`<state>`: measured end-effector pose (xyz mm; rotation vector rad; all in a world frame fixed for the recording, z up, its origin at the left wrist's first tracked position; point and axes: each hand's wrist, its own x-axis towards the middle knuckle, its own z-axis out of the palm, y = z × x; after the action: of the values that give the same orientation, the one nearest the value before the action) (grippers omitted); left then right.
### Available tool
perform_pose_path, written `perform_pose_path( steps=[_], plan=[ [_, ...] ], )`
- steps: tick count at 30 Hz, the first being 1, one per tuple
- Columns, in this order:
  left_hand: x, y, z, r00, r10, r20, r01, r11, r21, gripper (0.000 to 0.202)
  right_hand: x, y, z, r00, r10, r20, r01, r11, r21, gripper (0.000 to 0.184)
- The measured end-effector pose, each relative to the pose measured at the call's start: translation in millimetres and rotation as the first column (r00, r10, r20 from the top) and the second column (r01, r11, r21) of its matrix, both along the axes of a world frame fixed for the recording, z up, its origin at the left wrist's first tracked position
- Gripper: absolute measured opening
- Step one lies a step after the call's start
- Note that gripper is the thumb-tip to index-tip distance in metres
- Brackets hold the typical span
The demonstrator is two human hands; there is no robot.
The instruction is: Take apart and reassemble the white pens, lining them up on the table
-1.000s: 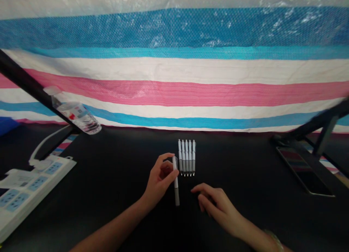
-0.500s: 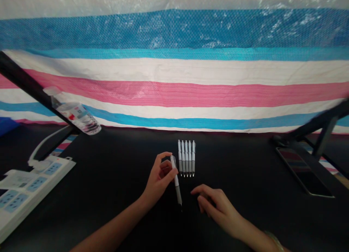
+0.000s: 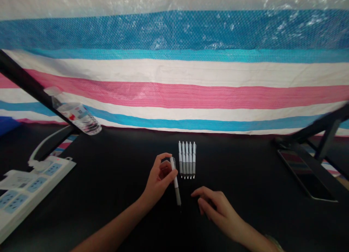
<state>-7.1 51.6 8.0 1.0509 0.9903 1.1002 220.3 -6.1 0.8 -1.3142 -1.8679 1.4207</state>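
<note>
My left hand (image 3: 160, 175) pinches a white pen (image 3: 176, 183) with a grey grip near its upper end, its tip pointing down toward me. The index finger rests at the pen's top end. Just right of it, several like white pens (image 3: 187, 159) lie side by side in a neat row, tips toward me. My right hand (image 3: 218, 210) rests at the lower right of the row with nothing in it. Its index finger is stretched toward the held pen, apart from the thumb, and the other fingers are loosely curled.
A white power strip (image 3: 40, 194) with plugs and a cable lies on the black table (image 3: 109, 164) at left. Behind it a water bottle (image 3: 79, 117) leans near a black bar. A phone (image 3: 305, 175) lies at right beside a black stand (image 3: 313, 126). Striped sheeting (image 3: 174, 95) hangs behind.
Both hands keep almost the same place and pose. The pen in my left hand has turned very slightly, its tip a touch further left. The view has shifted a little.
</note>
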Motion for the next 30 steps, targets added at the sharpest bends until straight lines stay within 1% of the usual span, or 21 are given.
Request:
perform_pose_path(
  steps=[5,8,12,13,17,18,22,27,30],
  plan=[
    [-1.5,2.8,-0.4,1.0,-0.025,-0.003,0.025,0.999,-0.024,0.054,-0.4,0.1,0.9,1.0,-0.003,0.014,0.003,1.0,-0.01,0.04],
    [-2.6,4.7,-1.1,0.999,-0.035,-0.007,0.035,0.999,-0.026,0.049,-1.0,0.4,2.2,1.0,-0.005,0.011,0.005,1.0,0.003,0.04],
    [-3.3,5.4,-2.1,1.0,-0.016,-0.008,0.015,1.0,-0.011,0.044,-0.9,0.3,2.5,1.0,0.01,0.006,-0.01,1.0,0.001,0.04],
    [-3.2,5.5,-2.5,1.0,-0.015,-0.009,0.015,1.0,-0.009,0.046,-0.8,0.4,2.2,1.0,0.012,0.006,-0.012,1.0,0.003,0.04],
    [-3.2,6.0,-4.6,1.0,-0.013,-0.02,0.013,1.0,0.003,0.065,-0.4,1.4,1.2,1.0,0.007,0.011,-0.007,1.0,0.017,0.038],
    [-3.6,6.3,-5.2,0.999,-0.015,-0.032,0.016,1.0,0.015,0.065,-0.4,1.7,1.1,1.0,0.01,0.011,-0.011,1.0,0.019,0.037],
    [-5.3,8.0,-7.7,0.995,-0.018,-0.103,0.025,0.998,0.059,0.049,-0.7,2.4,0.1,1.0,0.014,0.004,-0.014,1.0,0.026,0.037],
    [-5.8,9.2,-9.2,0.993,0.029,-0.116,-0.02,0.997,0.077,0.056,-1.0,2.4,-1.0,0.999,0.013,-0.03,-0.013,1.0,0.012,0.038],
    [-5.7,8.8,-8.6,0.991,0.017,-0.134,-0.004,0.995,0.099,0.05,-1.9,2.3,-0.1,1.0,0.006,-0.019,-0.005,1.0,0.031,0.037]
  ],
)
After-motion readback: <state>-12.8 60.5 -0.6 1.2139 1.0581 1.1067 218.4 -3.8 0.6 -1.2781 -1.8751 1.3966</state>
